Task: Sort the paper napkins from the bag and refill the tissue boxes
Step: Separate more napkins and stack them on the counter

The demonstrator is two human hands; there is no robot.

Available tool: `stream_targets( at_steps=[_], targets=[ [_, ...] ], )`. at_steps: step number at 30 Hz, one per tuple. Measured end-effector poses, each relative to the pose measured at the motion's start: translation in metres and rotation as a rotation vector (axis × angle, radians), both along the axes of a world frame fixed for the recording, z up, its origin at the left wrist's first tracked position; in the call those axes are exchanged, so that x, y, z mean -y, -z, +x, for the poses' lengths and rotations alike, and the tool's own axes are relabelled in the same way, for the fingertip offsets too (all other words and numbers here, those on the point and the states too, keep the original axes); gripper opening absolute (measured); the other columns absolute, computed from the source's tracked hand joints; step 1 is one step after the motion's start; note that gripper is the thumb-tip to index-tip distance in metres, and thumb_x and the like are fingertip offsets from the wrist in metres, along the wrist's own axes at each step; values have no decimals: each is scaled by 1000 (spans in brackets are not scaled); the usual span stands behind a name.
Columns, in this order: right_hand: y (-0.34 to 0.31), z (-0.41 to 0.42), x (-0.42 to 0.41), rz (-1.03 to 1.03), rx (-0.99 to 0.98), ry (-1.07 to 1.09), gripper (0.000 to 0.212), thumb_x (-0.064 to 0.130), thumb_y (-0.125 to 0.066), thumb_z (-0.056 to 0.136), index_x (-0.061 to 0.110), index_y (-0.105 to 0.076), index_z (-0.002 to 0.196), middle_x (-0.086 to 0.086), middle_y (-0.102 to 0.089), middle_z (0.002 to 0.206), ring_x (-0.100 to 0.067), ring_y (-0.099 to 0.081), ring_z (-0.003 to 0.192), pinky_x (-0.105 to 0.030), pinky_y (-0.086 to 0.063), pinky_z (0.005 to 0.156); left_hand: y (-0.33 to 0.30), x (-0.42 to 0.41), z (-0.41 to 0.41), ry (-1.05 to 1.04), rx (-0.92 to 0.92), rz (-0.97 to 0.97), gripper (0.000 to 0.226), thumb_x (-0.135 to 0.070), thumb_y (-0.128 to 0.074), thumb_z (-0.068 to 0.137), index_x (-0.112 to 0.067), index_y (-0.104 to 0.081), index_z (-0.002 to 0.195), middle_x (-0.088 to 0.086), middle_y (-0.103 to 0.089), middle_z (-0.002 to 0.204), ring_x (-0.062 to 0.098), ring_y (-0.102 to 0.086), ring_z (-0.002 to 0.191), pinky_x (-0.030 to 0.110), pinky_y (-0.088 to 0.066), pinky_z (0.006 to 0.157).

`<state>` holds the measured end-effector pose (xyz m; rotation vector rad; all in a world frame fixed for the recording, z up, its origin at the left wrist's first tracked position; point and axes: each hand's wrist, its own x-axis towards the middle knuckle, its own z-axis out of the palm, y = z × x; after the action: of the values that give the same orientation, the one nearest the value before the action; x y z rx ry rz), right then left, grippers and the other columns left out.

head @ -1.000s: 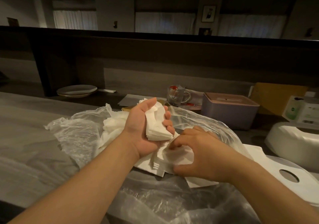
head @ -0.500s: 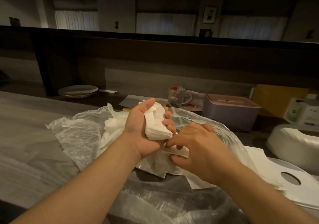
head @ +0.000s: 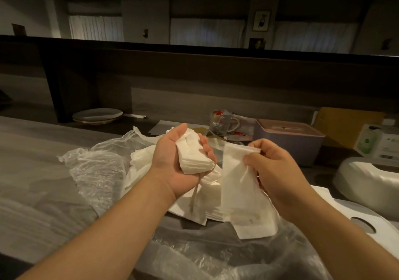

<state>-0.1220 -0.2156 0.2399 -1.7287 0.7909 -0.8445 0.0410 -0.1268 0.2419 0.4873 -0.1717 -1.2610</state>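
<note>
clutching a folded stack of white paper napkins (head: 192, 155), the left hand (head: 181, 161) waits. right hand (head: 278, 169) pinches one thin white napkin (head: 239, 184); mid-sorting, it likely joins the stack next.

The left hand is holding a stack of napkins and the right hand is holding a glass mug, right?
Not quite. In the head view the right hand holds a single paper napkin, not the mug. The glass mug stands untouched on the counter behind. The left hand does hold a stack of napkins.
</note>
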Motion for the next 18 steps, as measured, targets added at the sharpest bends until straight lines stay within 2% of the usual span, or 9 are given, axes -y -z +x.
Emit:
stream_targets(
  at_steps=[2,4,6,8,10,12,15,18],
  targets=[
    [5,1,7,-88,-168,50,11,23,-63,97,33,-61,102,7,-69,93,-17,-68,89,-42,-64,79,0,0,1,10,-8,-25,48,-31,-70,76,-8,-58,117,10,-60,91,20,-53,72,33,-48,70],
    [9,0,9,-290,-400,69,23,34,-67,94,45,-54,110,17,-66,96,-10,-67,84,-35,-64,69,-1,-1,1,9,-2,-25,48,-31,-69,75,-8,-58,115,9,-60,92,20,-52,72,32,-47,71],
    [11,0,11,-416,-501,51,32,37,-68,93,51,-48,114,19,-65,97,-7,-67,78,-35,-63,69,-2,-1,-1,6,5,-13,47,-31,-69,75,-8,-59,115,9,-60,93,20,-52,71,32,-47,70],
    [12,0,11,-408,-465,12,28,37,-70,93,49,-52,111,16,-67,93,-7,-66,76,-34,-63,70,-1,-1,-1,6,14,-3,48,-31,-69,74,-8,-59,116,9,-61,92,19,-53,70,32,-48,68],
    [12,0,14,-438,-426,-3,13,36,-72,92,43,-62,97,15,-68,79,-7,-64,71,-34,-61,71,-1,0,-1,7,18,2,49,-31,-69,73,-9,-60,116,9,-61,90,19,-54,70,31,-48,67],
    [12,0,16,-491,-419,-12,10,33,-73,92,40,-68,87,20,-69,74,-5,-65,72,-33,-61,75,0,0,0,8,21,-2,50,-31,-70,73,-9,-60,116,9,-62,90,19,-54,70,32,-48,69],
    [11,0,17,-463,-410,-47,6,38,-73,92,41,-70,97,18,-72,77,-6,-67,74,-34,-61,79,0,0,-1,11,31,2,51,-31,-69,73,-10,-60,118,10,-62,89,19,-55,70,32,-48,69],
    [7,-2,15,-394,-497,-157,27,61,-72,83,49,-67,107,17,-72,83,-6,-68,75,-31,-62,74,0,-1,-2,9,33,4,47,-32,-68,75,-9,-60,116,9,-61,90,19,-53,71,31,-47,70]
  ],
)
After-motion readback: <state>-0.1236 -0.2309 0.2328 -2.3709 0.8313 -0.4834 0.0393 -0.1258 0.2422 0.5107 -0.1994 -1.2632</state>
